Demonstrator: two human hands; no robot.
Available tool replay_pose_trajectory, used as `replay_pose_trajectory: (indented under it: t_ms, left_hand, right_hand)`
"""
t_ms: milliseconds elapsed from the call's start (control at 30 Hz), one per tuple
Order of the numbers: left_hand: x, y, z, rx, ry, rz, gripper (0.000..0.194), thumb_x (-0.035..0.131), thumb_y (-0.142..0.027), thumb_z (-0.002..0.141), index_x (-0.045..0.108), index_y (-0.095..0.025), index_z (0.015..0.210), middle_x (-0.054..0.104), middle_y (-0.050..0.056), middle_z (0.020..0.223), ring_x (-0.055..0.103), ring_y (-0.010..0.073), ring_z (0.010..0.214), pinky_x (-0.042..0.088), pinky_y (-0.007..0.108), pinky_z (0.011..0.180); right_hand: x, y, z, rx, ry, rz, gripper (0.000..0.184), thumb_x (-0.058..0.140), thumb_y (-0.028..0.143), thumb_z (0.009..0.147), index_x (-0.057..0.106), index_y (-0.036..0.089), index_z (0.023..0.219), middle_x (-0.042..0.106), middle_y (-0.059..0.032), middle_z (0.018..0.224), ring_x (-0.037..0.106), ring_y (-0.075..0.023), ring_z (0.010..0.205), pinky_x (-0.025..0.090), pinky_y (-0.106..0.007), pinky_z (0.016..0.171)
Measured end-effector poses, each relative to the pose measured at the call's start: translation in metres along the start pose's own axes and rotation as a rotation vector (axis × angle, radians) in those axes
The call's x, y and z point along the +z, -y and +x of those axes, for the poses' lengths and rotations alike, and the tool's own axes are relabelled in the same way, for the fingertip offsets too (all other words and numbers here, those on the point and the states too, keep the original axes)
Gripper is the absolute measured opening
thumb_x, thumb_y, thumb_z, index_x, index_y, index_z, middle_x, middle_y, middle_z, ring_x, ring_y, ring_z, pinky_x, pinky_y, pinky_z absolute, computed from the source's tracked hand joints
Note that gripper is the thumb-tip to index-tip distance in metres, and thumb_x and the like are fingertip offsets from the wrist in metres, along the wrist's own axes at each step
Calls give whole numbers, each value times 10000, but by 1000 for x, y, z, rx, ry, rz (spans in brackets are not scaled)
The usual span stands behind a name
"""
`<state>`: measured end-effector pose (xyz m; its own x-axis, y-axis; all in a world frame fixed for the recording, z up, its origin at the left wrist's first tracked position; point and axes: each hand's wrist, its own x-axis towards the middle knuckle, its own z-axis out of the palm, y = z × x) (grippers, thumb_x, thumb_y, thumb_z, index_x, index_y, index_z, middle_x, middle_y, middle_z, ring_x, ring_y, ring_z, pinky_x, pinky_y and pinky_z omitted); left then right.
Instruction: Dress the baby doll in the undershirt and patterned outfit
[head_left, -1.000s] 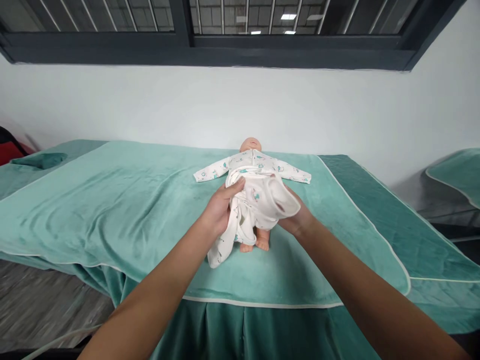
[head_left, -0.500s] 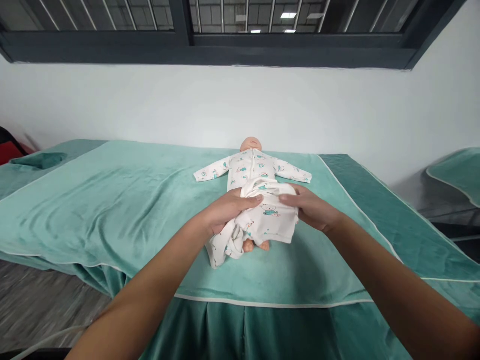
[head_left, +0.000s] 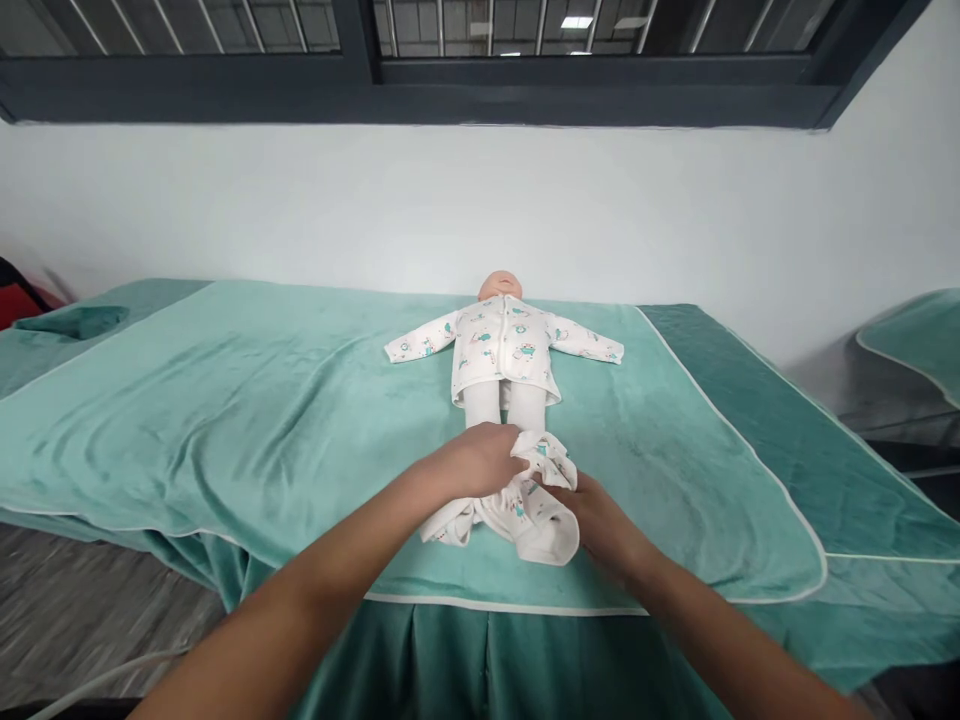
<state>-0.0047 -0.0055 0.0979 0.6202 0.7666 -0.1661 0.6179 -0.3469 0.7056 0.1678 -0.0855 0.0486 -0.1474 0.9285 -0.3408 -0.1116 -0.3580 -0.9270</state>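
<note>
A baby doll (head_left: pixel 504 352) lies on its back on the teal blanket (head_left: pixel 225 420), head toward the wall, arms spread. It wears a white printed top, and its pale legs show below the top's hem. A bunched pair of white printed baby trousers (head_left: pixel 525 505) lies at the doll's feet. My left hand (head_left: pixel 480 460) is closed on the trousers from the left. From the right, my right hand (head_left: pixel 592 515) grips the same trousers. The doll's feet are hidden under the cloth and my hands.
The blanket covers a table with a darker teal skirt (head_left: pixel 487 660) along the near edge. A white wall and a dark window frame (head_left: pixel 480 90) stand behind. Another teal-covered surface (head_left: pixel 919 345) is at the far right. A folded teal cloth (head_left: pixel 75 320) lies far left.
Both hands have pulled the bunched trousers down from the doll's belly, along its legs, to its feet, toward me. The doll's top and legs are now uncovered.
</note>
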Motion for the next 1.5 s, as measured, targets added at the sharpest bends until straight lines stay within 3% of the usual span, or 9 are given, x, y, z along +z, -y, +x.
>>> replay_pose_trajectory:
  t_ms: [167,367,567,667,967,1300,1500]
  left_hand:
    - [8,-5,1,-48,36,152,275,490,-354,907,644,-186,1061,706,137,1089,646,316,987,449,373,768]
    - [5,-3,-3,-47,19,-75,321,499,-383,909,640,-203,1133,699,110,1174,640,302,1054,467,387,843]
    - [5,2,-8,-43,54,-351,292,566,-395,884,679,-202,1072,728,80,1134,668,279,1026,487,363,854]
    - [7,4,-8,-17,55,-464,291,590,-407,875,683,-199,1055,737,73,1096,677,273,996,492,350,825]
    - [9,5,9,51,-138,-442,351,622,-452,858,685,-188,1082,738,80,1100,670,280,1016,502,354,834]
    - [-7,5,32,168,-261,-391,369,595,-476,886,671,-187,1103,718,86,1175,643,279,1088,466,351,911]
    - [-11,10,50,103,-439,-121,283,592,-498,886,632,-218,909,720,38,926,645,244,899,442,325,778]
  right_hand:
    - [-2,-14,10,-189,-59,-191,383,727,489,810,706,217,1078,747,-63,1058,669,-299,960,520,-382,798]
    - [-4,-31,10,-294,-208,-272,353,626,484,887,681,235,1131,729,-72,1088,634,-326,1078,510,-409,843]
    - [-2,-32,6,-327,-245,-319,412,554,516,932,619,240,1231,718,-78,1089,652,-303,974,509,-392,792]
    - [-2,-35,9,-368,-281,-288,373,527,530,944,601,241,1168,706,-76,1114,648,-281,961,507,-376,812]
    - [-6,-23,33,-523,-529,-374,280,475,528,931,491,249,920,639,-42,838,588,-233,787,460,-346,719]
    - [-32,4,80,-637,-644,-706,291,456,531,865,483,249,932,668,-78,858,635,-283,792,444,-366,695]
    - [-42,7,100,-625,-674,-784,384,445,596,832,496,232,944,660,-65,808,612,-268,719,415,-351,666]
